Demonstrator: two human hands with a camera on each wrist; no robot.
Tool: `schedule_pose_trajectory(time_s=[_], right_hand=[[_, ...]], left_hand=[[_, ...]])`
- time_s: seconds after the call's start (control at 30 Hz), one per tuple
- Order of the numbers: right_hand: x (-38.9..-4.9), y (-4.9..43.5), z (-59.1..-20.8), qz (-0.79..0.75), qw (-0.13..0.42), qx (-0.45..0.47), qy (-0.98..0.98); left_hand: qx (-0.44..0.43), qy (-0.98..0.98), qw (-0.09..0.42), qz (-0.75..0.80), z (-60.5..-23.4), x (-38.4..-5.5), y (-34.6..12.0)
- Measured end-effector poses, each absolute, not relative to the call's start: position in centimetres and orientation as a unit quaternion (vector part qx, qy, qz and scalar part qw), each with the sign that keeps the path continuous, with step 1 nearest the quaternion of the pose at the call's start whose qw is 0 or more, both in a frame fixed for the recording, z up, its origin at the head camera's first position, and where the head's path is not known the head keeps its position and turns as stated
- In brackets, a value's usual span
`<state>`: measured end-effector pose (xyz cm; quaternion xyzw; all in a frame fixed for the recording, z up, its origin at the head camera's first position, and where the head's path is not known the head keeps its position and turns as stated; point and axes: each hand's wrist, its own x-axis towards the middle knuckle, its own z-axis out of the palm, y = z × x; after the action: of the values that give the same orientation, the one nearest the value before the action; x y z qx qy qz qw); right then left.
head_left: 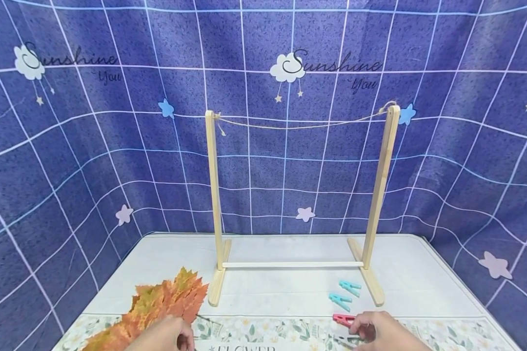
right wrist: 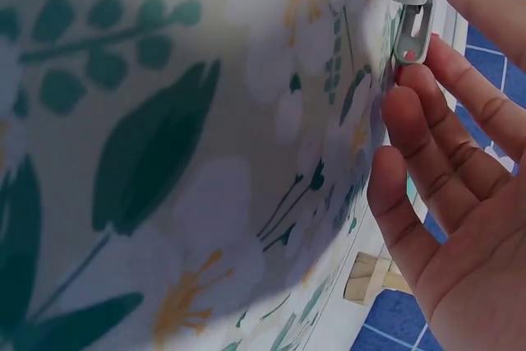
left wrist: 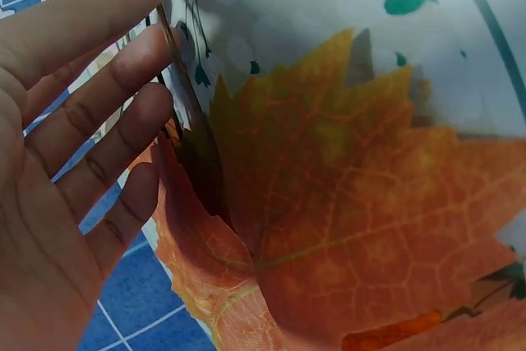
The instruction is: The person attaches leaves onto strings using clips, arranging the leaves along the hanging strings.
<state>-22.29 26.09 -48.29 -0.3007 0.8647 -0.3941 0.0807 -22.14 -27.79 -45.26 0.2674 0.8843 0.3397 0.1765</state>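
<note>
At the front left my left hand (head_left: 169, 334) is beside a pile of orange artificial maple leaves (head_left: 158, 304). In the left wrist view its thumb and fingertips pinch the thin brown stem of a maple leaf (left wrist: 329, 203); the exact contact is dim. At the front right my right hand (head_left: 384, 332) has its thumb and forefinger around a pale grey clothespin (right wrist: 413, 34), pinching it. Just beyond those fingertips lies a red clothespin (head_left: 343, 319), partly hidden. Two blue clothespins (head_left: 340, 301) lie farther back.
A wooden frame (head_left: 215, 195) stands at the table's middle, a sagging string (head_left: 285, 128) tied between its post tops. Its low crossbar (head_left: 290, 264) joins the feet. A floral cloth strip (head_left: 290, 327) runs along the front. Blue grid fabric (head_left: 290, 170) hangs behind and at both sides.
</note>
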Motion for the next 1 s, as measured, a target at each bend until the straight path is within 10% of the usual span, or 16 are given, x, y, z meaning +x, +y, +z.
schedule_pose_trajectory(time_s=[1.0], right_hand=[[-22.0, 26.1, -47.0, -0.330, 0.040, -0.325, 0.885]], left_hand=[[0.276, 0.893, 0.172, 0.311, -44.7, -22.2, -27.6]])
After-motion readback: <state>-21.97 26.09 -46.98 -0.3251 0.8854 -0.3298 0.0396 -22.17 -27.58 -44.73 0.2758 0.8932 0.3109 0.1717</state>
